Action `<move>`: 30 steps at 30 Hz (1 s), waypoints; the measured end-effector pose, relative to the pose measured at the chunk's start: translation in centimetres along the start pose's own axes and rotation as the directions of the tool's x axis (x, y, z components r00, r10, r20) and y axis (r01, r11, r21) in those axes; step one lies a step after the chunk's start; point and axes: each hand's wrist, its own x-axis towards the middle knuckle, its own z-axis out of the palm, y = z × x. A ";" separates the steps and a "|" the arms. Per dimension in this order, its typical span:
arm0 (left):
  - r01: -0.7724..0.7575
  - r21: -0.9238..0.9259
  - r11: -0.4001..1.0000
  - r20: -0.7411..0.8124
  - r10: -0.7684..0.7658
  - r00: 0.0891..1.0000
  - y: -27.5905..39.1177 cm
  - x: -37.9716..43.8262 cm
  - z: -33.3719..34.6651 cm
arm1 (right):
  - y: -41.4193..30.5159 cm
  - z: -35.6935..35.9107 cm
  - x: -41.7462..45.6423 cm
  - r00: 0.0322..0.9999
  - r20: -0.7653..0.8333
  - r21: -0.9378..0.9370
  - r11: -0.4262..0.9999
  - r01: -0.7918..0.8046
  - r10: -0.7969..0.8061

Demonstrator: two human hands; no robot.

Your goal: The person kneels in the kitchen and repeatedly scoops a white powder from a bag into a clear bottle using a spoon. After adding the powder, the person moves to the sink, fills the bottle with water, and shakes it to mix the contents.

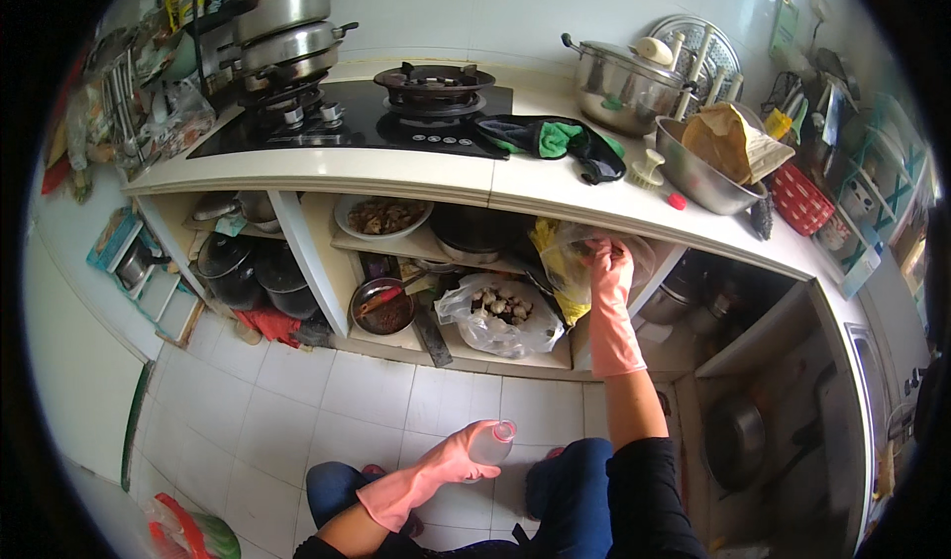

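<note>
Both hands wear pink rubber gloves. My left hand (455, 456), low over the floor between the knees, grips a clear bottle (492, 444) with an uncovered mouth and a red ring at its neck. My right hand (612, 262) reaches into the upper right of the open cabinet, its fingers closed on a clear plastic bag (568, 258); what the bag contains is not plain. A yellow bag (572, 312) hangs just left of that hand. Below and to the left, a white plastic bag (464, 310) of garlic bulbs (504, 308) lies on the lower shelf.
A pan (383, 306) with a red-handled tool and a bowl (383, 217) of dried food stand on the left shelves. Above runs the white countertop edge (416, 175), with a gas hob (435, 87), a steel pot (620, 87) and a steel basin (702, 169). Black pots (282, 280) stand far left.
</note>
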 end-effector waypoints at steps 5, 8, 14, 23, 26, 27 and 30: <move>0.151 0.010 0.988 0.054 -0.151 0.987 1.7 0.4 0.3 | -1.5 -1.2 2.3 0.998 0.047 -0.563 0.827 0.000 0.031; 0.242 0.028 0.970 0.068 -0.243 0.968 3.5 0.1 0.2 | -1.8 -1.4 3.8 0.997 0.067 -0.596 0.803 0.012 0.035; 0.175 -0.084 0.981 0.060 -0.170 0.984 2.5 0.6 0.7 | 0.4 -2.3 3.3 0.997 0.078 -0.544 0.838 0.047 -0.005; 0.099 -0.017 0.995 0.020 -0.098 0.995 0.9 0.6 0.5 | -0.1 -1.1 2.6 0.986 0.020 -0.452 0.878 0.157 -0.165; 0.150 -0.034 0.988 0.047 -0.148 0.988 1.2 0.7 0.6 | 0.6 -2.4 4.0 0.997 0.078 -0.637 0.769 0.046 0.005; 0.197 -0.050 0.979 0.066 -0.193 0.979 1.7 0.7 0.7 | 0.7 -2.9 4.3 0.996 0.076 -0.657 0.754 0.015 0.047; 0.174 -0.065 0.983 -0.007 -0.175 0.985 1.2 -0.6 -0.1 | -1.2 0.1 1.8 0.998 0.060 -0.533 0.846 0.024 0.009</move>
